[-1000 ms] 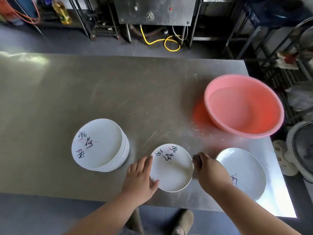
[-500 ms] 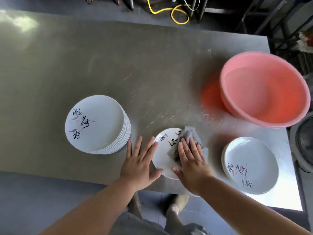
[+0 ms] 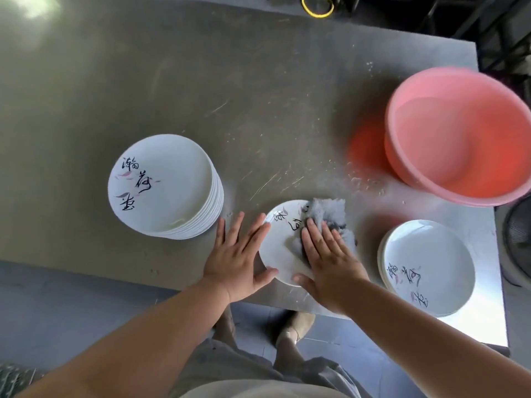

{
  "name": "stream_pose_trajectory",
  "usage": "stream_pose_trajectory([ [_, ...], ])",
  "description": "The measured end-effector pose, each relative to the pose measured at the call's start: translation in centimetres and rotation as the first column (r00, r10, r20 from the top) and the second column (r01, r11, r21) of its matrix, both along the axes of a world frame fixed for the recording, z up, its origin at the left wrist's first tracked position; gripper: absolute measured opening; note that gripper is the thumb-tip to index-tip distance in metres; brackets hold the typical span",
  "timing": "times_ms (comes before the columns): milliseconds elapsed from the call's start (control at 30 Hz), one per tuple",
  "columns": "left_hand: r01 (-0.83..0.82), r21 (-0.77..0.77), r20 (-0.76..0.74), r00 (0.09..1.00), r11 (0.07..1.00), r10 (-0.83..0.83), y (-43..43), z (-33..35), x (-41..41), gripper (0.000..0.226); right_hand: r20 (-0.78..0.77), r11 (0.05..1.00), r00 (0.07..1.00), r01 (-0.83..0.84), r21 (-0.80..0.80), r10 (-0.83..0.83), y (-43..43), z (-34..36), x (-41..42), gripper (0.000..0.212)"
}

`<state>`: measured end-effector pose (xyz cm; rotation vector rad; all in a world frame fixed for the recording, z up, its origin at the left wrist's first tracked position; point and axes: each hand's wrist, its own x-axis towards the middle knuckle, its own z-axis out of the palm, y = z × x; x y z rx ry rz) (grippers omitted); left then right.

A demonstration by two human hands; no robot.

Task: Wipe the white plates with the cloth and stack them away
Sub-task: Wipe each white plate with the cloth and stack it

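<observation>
White and face up, a calligraphy-marked plate (image 3: 279, 251) lies flat near the front edge of a steel table (image 3: 201, 81), its lettering toward the far rim. A grey cloth (image 3: 327, 214) is bunched over its right half. The right hand (image 3: 330, 259) presses the cloth, fingers straight, spread and pointing away. The left hand (image 3: 238, 254), flat and splayed, touches the plate's left rim. A taller plate stack (image 3: 163, 185) sits left, a lower plate stack (image 3: 428, 265) right, a pink basin (image 3: 459, 136) beyond.

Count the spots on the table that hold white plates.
3: a tall stack at the left, a single plate in the middle under the cloth, a short pile at the right beside the pink basin. Plates inside the stacks cannot be counted.
</observation>
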<state>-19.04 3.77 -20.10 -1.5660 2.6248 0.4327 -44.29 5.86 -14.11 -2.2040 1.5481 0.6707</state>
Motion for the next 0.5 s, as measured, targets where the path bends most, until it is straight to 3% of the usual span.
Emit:
stream_pose_trajectory([
  [100,-0.012,0.005,0.023,1.0,1.0,0.012,0.0,0.0,0.0,0.101,0.05,0.997,0.996,0.066,0.041,-0.068,-1.6,-0.7,2.9,0.098],
  [267,-0.003,0.0,0.033,0.999,1.0,0.003,-0.1,-0.3,0.0,0.099,0.14,0.954,0.952,-0.285,0.097,0.271,1.9,-0.1,1.1,0.096],
  [333,0.006,-0.008,0.03,1.0,1.0,-0.006,0.0,-0.3,0.1,0.096,0.135,0.94,0.934,-0.34,0.037,0.332,2.4,0.8,-1.6,0.096],
  [500,0.022,-0.034,-0.012,1.0,0.999,-0.022,-0.1,-0.4,0.2,0.099,0.009,0.981,0.982,-0.19,-0.03,0.19,-1.5,0.8,-3.0,0.098],
])
